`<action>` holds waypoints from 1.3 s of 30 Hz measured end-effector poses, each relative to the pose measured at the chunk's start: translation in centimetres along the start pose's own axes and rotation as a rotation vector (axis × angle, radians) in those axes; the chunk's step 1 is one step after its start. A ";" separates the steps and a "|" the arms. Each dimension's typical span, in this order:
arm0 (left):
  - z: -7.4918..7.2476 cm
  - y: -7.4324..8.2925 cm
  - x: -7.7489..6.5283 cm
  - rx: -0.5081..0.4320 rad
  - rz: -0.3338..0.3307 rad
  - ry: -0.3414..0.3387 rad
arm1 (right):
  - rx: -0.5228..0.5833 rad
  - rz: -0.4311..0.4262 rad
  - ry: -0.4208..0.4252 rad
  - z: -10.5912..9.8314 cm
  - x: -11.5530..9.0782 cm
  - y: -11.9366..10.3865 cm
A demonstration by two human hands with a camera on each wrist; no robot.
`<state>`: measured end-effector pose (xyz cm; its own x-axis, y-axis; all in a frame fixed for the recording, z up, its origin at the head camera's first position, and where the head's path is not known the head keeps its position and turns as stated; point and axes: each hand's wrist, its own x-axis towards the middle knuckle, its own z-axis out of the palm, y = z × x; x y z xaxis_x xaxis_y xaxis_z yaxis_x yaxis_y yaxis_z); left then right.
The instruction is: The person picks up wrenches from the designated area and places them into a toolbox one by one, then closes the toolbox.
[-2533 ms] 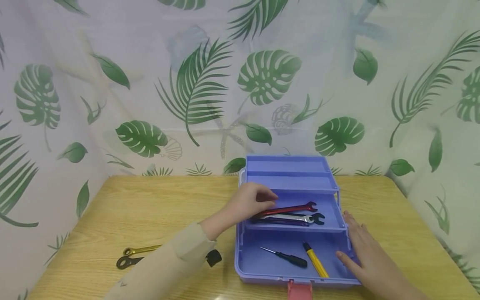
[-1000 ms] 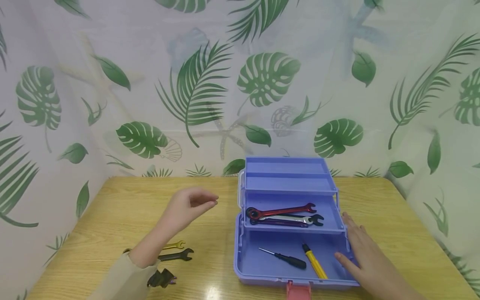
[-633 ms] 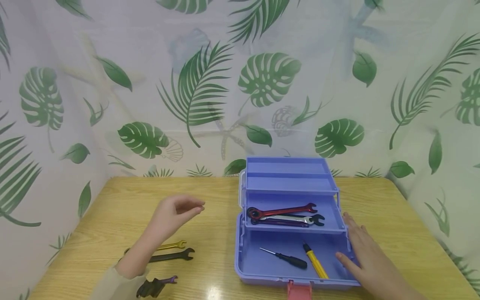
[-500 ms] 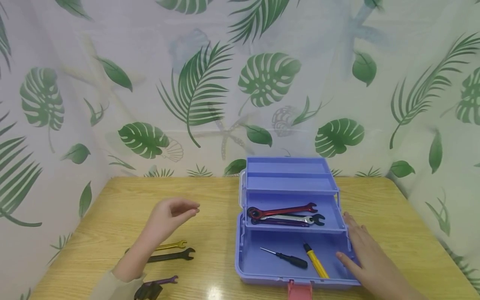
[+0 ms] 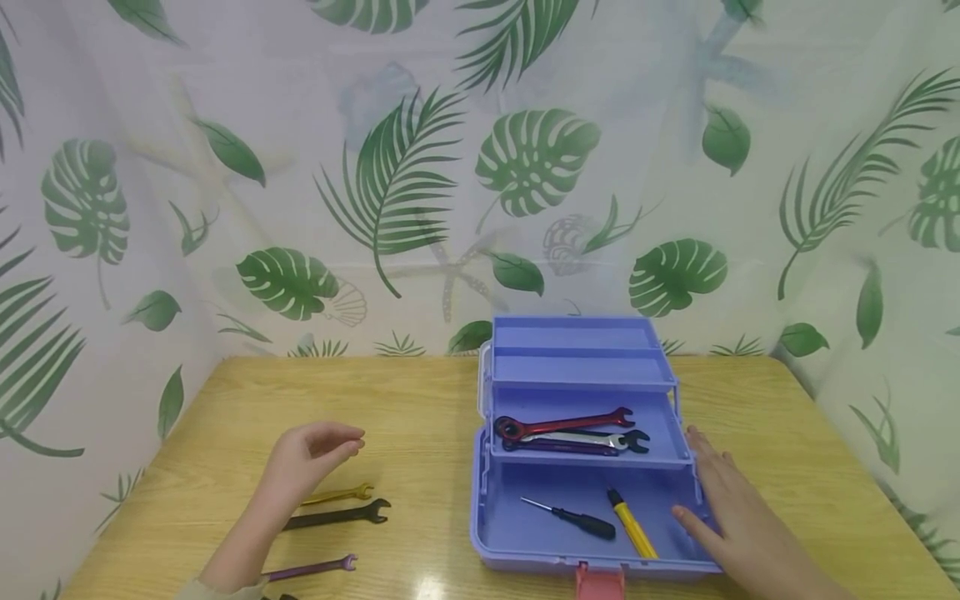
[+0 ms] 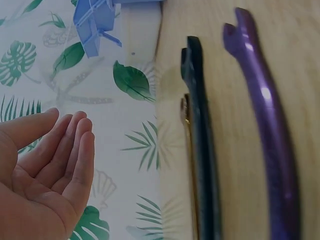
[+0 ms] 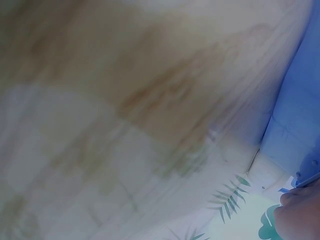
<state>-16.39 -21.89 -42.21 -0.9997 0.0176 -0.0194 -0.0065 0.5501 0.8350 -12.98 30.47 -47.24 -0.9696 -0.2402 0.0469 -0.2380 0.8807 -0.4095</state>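
Note:
An open purple toolbox [image 5: 585, 550] stands on the wooden table [image 5: 420, 400]. Its middle tray holds a red wrench [image 5: 562, 422], a silver wrench [image 5: 585, 435] and a purple wrench [image 5: 558, 447]. Its bottom holds a black screwdriver [image 5: 573, 517] and a yellow screwdriver [image 5: 632, 523]. My right hand [image 5: 723, 508] rests flat on the box's right wall. My left hand [image 5: 307, 454] hovers empty, fingers loosely curved, above a gold wrench [image 5: 337, 495], a black wrench [image 5: 337, 515] and a purple wrench [image 5: 311, 568] on the table. The left wrist view shows the left hand's fingers [image 6: 70, 150], the black wrench [image 6: 200, 150] and the purple wrench [image 6: 265, 130].
A leaf-patterned curtain [image 5: 390, 183] closes off the table at the back and both sides. A red latch [image 5: 598, 579] sticks out at the toolbox's front edge. The right wrist view is blurred, showing wood grain and a blue toolbox edge [image 7: 300, 100].
My left hand left the toolbox tray and drew back to the left and down, now hovering over the loose wrenches. My right hand has stayed on the box.

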 end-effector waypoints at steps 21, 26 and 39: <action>-1.1 -5.3 -0.9 0.071 -0.080 0.035 | 0.019 0.000 -0.003 -0.1 0.0 0.0; -1.2 -6.0 -0.7 0.060 -0.081 0.021 | 0.010 -0.002 -0.003 0.0 -0.1 0.0; -1.4 -7.3 -0.5 0.072 -0.110 -0.030 | -0.009 -0.011 0.003 -0.1 -0.1 -0.1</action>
<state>-15.91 -27.07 -47.55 -0.9918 -0.0212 -0.1259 -0.1127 0.6083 0.7857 -12.91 30.43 -47.12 -0.9669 -0.2492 0.0542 -0.2496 0.8815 -0.4008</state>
